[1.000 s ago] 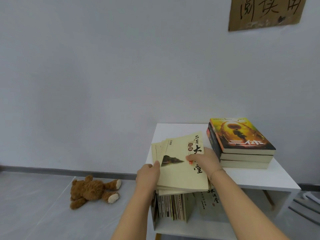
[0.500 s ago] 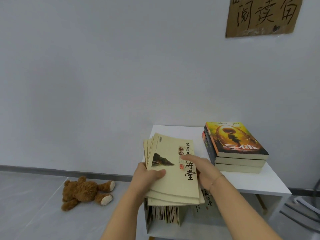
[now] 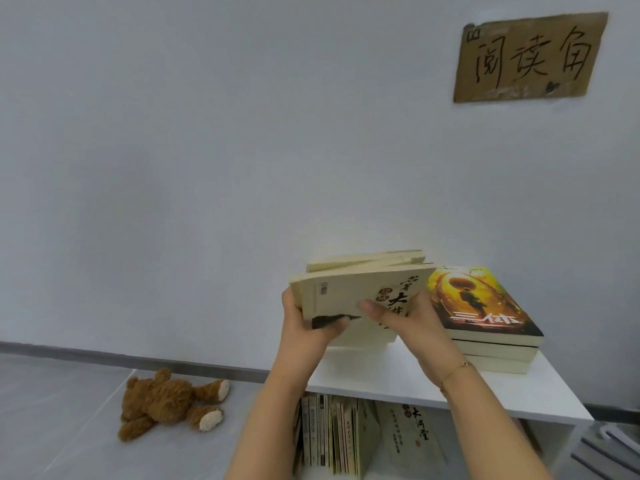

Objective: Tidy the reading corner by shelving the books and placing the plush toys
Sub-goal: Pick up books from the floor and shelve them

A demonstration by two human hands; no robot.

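Cream books [image 3: 349,296], count unclear, gripped by both hands, left hand [image 3: 304,327] and right hand [image 3: 412,327], fingers curled round them; one teddy bear [image 3: 166,403] on floor.

Tilted cream books [image 3: 349,292]; floored brown teddy [image 3: 166,403]

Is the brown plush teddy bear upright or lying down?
Lying down: the brown plush teddy bear sprawls flat on the grey floor, legs stretched toward the white shelf unit.

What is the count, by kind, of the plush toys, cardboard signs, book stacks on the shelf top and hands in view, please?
Plush toys: 1, the brown teddy bear on the floor.
Cardboard signs: 1, the wall sign.
Book stacks: 2, the cream books held by both hands, and the orange-covered stack.
Hands: 2, left hand, right hand.
Total: 6.
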